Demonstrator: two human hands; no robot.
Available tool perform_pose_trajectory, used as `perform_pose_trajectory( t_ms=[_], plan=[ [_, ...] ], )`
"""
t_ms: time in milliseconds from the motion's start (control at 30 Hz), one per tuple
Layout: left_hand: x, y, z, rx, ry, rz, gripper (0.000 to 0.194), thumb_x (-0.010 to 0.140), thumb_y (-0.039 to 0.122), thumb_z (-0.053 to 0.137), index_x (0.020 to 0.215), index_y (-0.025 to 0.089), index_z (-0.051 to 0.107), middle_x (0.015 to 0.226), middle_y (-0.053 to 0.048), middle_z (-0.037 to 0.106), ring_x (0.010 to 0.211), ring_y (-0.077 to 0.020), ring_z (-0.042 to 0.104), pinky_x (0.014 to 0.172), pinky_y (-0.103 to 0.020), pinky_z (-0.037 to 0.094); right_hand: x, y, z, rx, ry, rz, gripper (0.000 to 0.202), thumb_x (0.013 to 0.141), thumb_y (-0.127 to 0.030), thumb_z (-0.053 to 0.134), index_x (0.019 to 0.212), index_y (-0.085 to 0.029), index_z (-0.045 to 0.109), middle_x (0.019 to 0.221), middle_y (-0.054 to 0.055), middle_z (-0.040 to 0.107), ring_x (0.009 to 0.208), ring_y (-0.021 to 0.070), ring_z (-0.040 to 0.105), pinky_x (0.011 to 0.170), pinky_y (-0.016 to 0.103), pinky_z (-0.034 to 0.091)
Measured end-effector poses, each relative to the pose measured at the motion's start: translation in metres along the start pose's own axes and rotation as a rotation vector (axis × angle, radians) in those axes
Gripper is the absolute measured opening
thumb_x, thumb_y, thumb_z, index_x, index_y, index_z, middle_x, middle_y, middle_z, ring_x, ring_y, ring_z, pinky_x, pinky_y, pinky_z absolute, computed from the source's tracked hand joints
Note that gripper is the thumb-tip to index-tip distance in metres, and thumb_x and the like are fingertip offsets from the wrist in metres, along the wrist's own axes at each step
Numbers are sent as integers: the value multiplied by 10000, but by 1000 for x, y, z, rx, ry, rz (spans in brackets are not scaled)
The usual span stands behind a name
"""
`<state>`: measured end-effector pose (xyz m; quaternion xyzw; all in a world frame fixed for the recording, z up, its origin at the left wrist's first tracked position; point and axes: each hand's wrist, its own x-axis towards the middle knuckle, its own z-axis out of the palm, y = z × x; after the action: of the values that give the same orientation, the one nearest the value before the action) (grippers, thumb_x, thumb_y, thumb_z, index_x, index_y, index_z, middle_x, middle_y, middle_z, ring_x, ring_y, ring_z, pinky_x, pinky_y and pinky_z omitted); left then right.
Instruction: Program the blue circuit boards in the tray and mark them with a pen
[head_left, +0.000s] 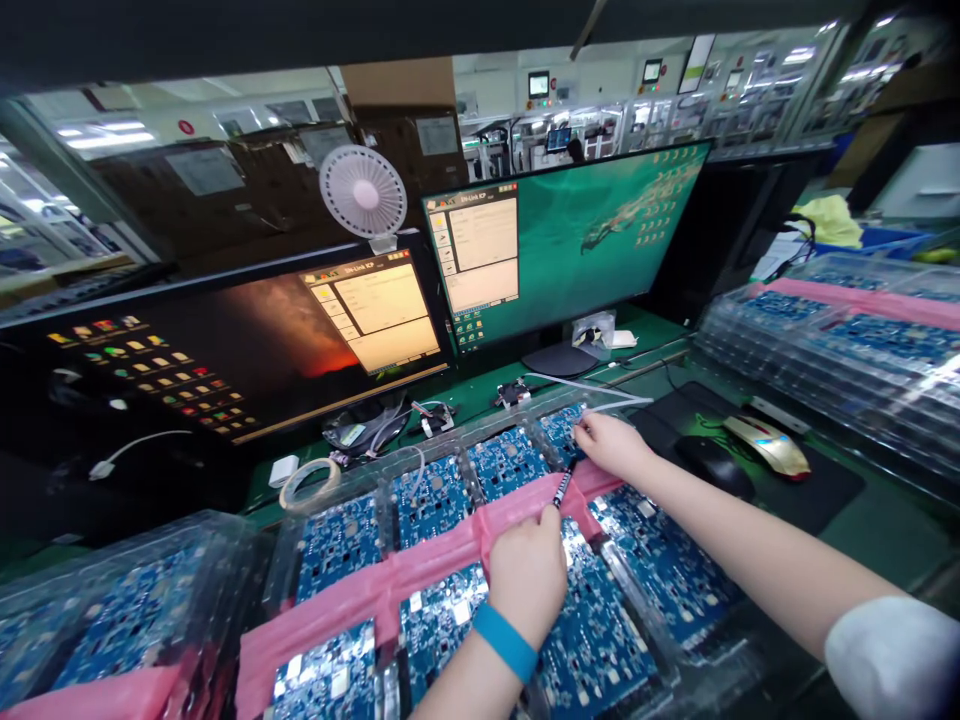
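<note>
The left hand (529, 565) grips a pen (561, 490); the right hand (611, 447) bends over the board (559, 432) beside its fingertips, its grasp unclear. Handling this board seems underway; the next move calls for steadiness.

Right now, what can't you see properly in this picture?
All in the head view:
- Whether the right hand pinches anything: hidden by the hand itself.
- Lower end of the dark stick: hidden inside the left hand.
- Small writing on the right monitor: too small to read.
- Rest of the left tray stack: cut off by the picture's edge.
</note>
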<state>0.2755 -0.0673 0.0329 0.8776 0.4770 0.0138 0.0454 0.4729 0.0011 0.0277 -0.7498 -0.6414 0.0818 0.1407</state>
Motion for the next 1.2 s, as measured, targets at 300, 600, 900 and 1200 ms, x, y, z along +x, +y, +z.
perform_pose_trajectory(
  t_ms=[300,600,900,1200],
  plan=[
    [4,-1,-2,-34,-87,-18,214,851,240,263,931,181,452,715,-49,577,655,-199,573,523,-285,401,-120,47,-8,325,13,-60,183,785,-319,424,772,-207,569,893,28,604,830,171,548,723,267,419],
    [3,-2,-2,-34,-87,-10,179,848,238,280,915,169,431,715,-51,569,635,-185,563,497,-262,384,-128,47,8,371,28,-85,148,781,-276,428,691,-201,519,908,40,597,869,188,535,765,309,408],
    [3,-3,-1,-39,-93,1,195,849,242,279,943,170,434,730,-51,571,655,-189,566,523,-275,393,-129,47,8,409,22,-87,153,786,-278,424,682,-203,509,885,37,596,853,178,536,766,302,406],
    [3,-2,-2,-48,-71,-2,196,845,240,282,938,174,442,715,-40,576,648,-199,567,517,-275,394,-129,45,6,361,-1,-124,151,774,-263,439,655,-196,503,883,35,596,835,171,540,762,299,406]
  ],
)
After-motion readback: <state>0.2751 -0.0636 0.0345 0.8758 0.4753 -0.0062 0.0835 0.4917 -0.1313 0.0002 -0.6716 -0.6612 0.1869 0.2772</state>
